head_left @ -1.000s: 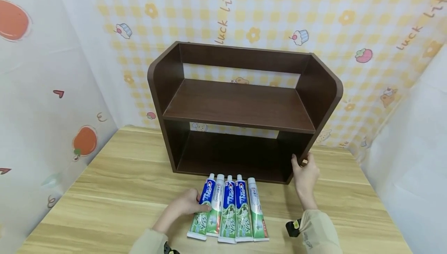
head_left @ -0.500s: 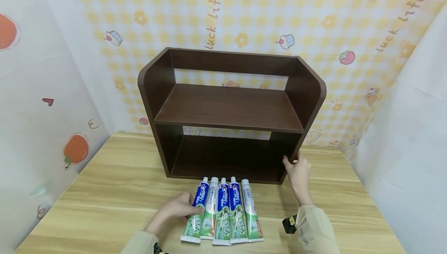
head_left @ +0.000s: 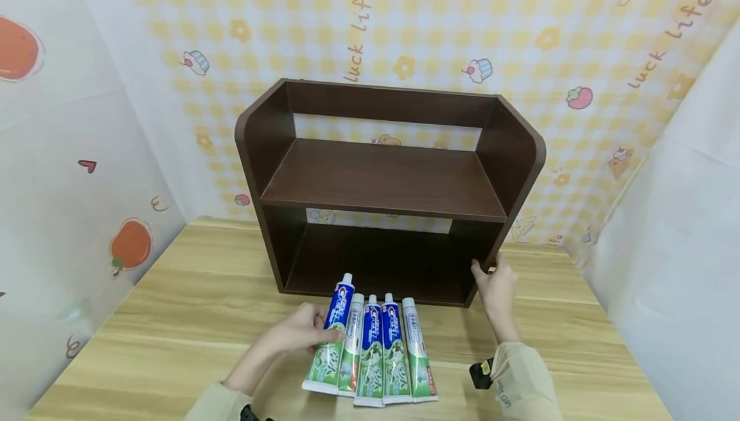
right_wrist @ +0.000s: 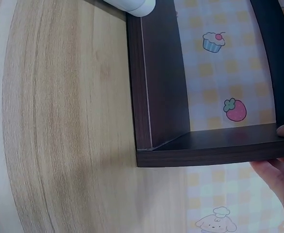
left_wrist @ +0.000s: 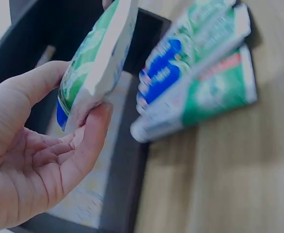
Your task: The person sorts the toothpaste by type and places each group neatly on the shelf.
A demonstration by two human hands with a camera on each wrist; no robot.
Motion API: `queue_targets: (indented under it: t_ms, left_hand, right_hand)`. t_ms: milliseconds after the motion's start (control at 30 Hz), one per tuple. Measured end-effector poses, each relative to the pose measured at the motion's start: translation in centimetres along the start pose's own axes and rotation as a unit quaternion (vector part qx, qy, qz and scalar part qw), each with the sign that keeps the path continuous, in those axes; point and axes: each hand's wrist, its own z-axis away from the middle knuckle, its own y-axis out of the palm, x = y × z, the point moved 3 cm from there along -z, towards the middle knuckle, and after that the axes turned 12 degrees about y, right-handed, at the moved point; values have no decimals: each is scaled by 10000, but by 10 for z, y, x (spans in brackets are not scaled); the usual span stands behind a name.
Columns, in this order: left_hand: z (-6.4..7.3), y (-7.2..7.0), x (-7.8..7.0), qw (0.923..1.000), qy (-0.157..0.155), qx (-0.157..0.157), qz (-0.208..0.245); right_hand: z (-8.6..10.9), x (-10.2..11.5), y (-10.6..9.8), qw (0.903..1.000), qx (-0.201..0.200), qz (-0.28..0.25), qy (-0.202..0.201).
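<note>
My left hand (head_left: pixel 297 330) pinches the leftmost toothpaste tube (head_left: pixel 326 360), a blue and green one, between thumb and fingers. That tube is lifted and tilted in the left wrist view, its cap end toward the shelf. To its right several more toothpaste tubes (head_left: pixel 394 357) lie side by side on the table, caps pointing at the shelf. My right hand (head_left: pixel 498 292) grips the lower right side panel of the dark brown two-tier shelf (head_left: pixel 381 177), thumb inside and fingers outside. In the right wrist view only part of the right hand (right_wrist: pixel 282 179) shows at the edge.
The shelf stands on the wooden table (head_left: pixel 191 318) before a yellow checked backdrop (head_left: pixel 416 29). Its upper board (head_left: pixel 381 173) and dark lower compartment (head_left: pixel 376 260) face me. White sheets (head_left: pixel 665 228) hang at both sides.
My left hand has raised the leftmost toothpaste tube off the table and moved it slightly toward the shelf. The right hand keeps its hold on the panel. The head view has shifted.
</note>
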Motion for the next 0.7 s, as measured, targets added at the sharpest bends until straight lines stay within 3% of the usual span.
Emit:
queue_targets:
  t_ms: [267,500,700]
  left_hand:
    - [-10,0,-54,9977,154,-278,-603]
    - [-21,4,-95,9967,355,-140,-710]
    - [-38,7,-122,9947,437,-101,-923]
  right_hand:
    - [-2,0,-4,9998,175,-27,37]
    - [-2,0,-4,9999,162,21,-54]
    - [1,3,-3,9998,-11,30,-202]
